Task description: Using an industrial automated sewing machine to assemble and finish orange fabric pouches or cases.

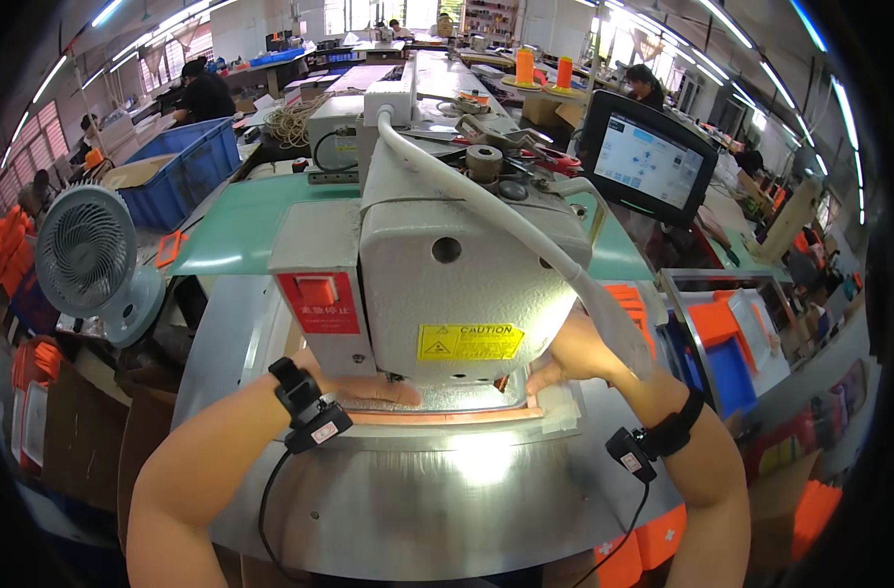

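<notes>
A grey industrial sewing machine head (457,265) stands in front of me over a steel table. Beneath it lies a flat, shiny, clear-looking panel (476,397) with an orange strip (437,418) along its near edge. My left hand (373,388) reaches in from the left, fingers stretched flat along that panel's near side. At the right corner my right hand (572,355) touches the panel with its fingers extended, partly hidden behind the machine head. Neither hand visibly grips anything. The needle area is hidden by the machine head. Both wrists carry black straps with small devices.
A tilted touchscreen (648,157) stands right of the machine. To the left are a grey fan (89,245) and a blue crate (177,167). Orange and blue pieces fill a tray (677,284) at right. A thick white cable (486,206) crosses the machine head. Other people sit farther back.
</notes>
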`<state>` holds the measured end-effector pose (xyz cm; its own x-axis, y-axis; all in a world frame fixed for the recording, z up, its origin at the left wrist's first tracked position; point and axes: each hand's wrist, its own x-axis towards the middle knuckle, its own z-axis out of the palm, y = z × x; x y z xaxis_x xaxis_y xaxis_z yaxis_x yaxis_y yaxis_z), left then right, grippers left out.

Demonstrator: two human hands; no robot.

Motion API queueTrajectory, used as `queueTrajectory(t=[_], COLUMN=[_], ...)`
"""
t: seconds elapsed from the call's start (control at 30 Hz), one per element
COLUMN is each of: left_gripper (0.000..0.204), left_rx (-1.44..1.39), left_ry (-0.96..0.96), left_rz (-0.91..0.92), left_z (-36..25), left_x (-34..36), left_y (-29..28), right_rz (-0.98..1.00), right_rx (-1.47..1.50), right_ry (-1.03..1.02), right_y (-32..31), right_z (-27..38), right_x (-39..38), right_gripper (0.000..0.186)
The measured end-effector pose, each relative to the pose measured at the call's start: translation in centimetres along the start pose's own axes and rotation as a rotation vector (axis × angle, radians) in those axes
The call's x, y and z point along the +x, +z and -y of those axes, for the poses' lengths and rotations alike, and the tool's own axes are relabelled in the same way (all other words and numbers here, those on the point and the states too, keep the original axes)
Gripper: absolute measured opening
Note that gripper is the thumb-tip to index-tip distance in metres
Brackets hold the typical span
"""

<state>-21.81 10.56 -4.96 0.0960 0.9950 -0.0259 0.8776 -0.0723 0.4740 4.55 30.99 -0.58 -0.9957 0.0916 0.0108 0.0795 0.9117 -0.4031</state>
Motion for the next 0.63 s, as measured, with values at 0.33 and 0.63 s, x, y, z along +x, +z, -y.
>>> queueTrajectory(t=[0.33,0.63], left_gripper=[0.089,0.100], left_rx=[0.154,0.145], left_ry=[0.028,0.055], left_rz=[0.244,0.221], left_z=[-2.6,-5.1], left_x=[-1.4,-6.4], left_y=[1.8,1.1], right_rz=[0.059,-0.074], right_rx=[0.092,-0.006], right_ry=[0.094,0.301], right_y=[3.2,6.0], right_z=[0.3,6.5], right_x=[-5.3,-9.6], right_gripper=[0.087,0.091])
